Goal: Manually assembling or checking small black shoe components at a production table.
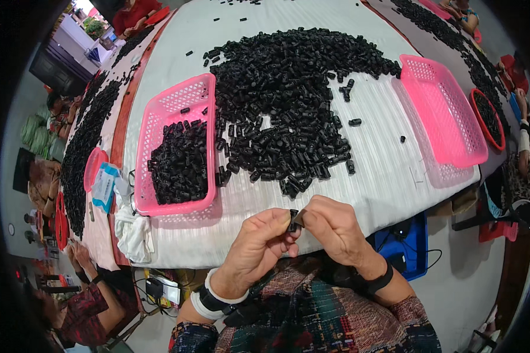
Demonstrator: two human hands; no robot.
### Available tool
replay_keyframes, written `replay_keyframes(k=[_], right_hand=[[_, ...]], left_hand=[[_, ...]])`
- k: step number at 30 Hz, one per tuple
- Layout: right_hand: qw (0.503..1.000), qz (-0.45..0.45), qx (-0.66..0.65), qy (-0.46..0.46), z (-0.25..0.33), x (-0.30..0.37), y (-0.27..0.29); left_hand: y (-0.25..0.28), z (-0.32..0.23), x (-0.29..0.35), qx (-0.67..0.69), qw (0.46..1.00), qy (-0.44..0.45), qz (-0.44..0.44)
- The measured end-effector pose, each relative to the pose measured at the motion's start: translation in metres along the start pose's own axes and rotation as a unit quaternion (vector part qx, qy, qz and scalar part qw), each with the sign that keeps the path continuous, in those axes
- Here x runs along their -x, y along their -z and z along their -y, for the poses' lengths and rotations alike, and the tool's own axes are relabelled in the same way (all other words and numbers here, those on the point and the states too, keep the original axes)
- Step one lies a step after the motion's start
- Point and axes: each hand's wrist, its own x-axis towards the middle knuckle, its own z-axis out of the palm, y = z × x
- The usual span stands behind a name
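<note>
My left hand pinches a small black cylindrical plastic part between thumb and fingers, near the table's front edge. Close against it on the right, my right hand is closed on a small thin flat piece, which looks like a blade; its exact kind is mostly hidden by the fingers. Just beyond my hands spreads a large heap of similar black parts. To the left of the heap stands a pink plastic basket, partly filled with the same parts.
An upside-down-looking or tilted pink basket lies at the right. A white cloth and a blue-white packet lie left. Below the table's right edge is a blue crate. Other people work at neighbouring tables on both sides.
</note>
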Motion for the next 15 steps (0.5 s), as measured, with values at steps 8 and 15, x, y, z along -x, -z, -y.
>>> replay_keyframes(k=[8,15], right_hand=[[1.0,-0.004,0.002,-0.019,-0.006,0.001,-0.001],[0.999,-0.015,0.036,-0.022,-0.015,0.002,0.0]], left_hand=[[0.001,0.001,-0.004,-0.013,1.0,0.005,0.007],[0.001,0.002,-0.007,-0.01,1.0,0.012,-0.004]])
